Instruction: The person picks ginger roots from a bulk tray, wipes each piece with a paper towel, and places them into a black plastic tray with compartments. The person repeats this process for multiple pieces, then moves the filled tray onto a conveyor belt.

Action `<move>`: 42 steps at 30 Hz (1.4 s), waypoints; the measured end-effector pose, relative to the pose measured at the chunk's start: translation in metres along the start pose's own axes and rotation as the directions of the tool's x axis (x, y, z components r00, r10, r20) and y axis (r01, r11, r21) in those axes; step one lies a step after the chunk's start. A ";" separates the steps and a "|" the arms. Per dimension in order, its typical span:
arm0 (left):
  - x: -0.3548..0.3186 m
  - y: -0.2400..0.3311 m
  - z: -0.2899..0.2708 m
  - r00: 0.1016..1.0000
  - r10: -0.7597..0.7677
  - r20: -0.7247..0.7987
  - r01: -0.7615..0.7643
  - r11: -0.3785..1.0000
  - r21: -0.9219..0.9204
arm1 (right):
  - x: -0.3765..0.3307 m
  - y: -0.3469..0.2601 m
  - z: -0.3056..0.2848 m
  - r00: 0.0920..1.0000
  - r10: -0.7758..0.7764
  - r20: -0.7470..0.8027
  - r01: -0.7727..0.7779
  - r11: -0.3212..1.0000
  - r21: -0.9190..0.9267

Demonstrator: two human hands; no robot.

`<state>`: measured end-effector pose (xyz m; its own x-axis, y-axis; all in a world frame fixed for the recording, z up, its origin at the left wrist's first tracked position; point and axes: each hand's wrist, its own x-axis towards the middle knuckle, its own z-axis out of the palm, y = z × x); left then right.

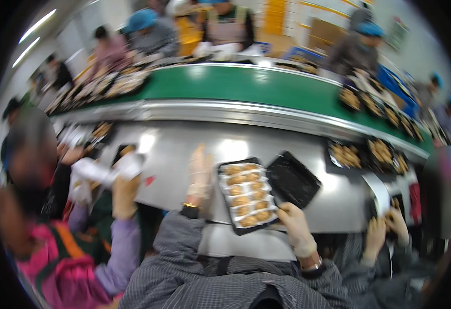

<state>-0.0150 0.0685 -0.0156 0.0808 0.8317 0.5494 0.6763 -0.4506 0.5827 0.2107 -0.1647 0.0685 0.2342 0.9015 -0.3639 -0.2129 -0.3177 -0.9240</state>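
My left hand (199, 172), in a pale glove, lies over the metal table with its fingers stretched out and holds nothing. Just to its right is a black tray (246, 230), tilted slightly. Rows of brown, roundish pieces (242, 200) sit in its white liner; their exact kind is too blurred to tell. At the tray's lower right corner my gloved right hand (296, 229) closes on the rim, thumb and fingers at the edge. Beyond that hand lies a second black tray (293, 177), its dark inside showing.
A green conveyor belt (225, 85) crosses behind the metal table (174, 149), with filled black trays (372, 105) at its right. More filled trays (346, 154) stand at the table's right. Co-workers' hands (374, 237) work on my right, and a co-worker's sleeve (120, 252) is close on my left.
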 end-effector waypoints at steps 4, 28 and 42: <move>-0.046 0.073 0.001 0.699 0.356 0.621 0.714 -0.404 -0.572 | 0.004 -0.017 -0.007 0.998 -0.049 0.033 0.051 0.997 -0.060; -0.022 0.127 0.027 0.812 0.314 0.492 -0.146 0.926 -0.349 | 0.400 -0.159 -0.012 0.804 -0.512 -0.301 0.427 0.851 -0.307; 0.056 0.276 0.217 0.647 0.405 0.646 -0.218 0.910 -0.351 | 0.116 -0.017 -0.330 0.136 -0.370 -0.919 0.416 0.863 -0.286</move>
<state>0.3348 0.0611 0.0457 0.7992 0.5654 0.2040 0.3408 -0.7057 0.6211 0.5547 -0.1512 0.0034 0.9824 -0.0303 0.1844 0.1849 0.0163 -0.9826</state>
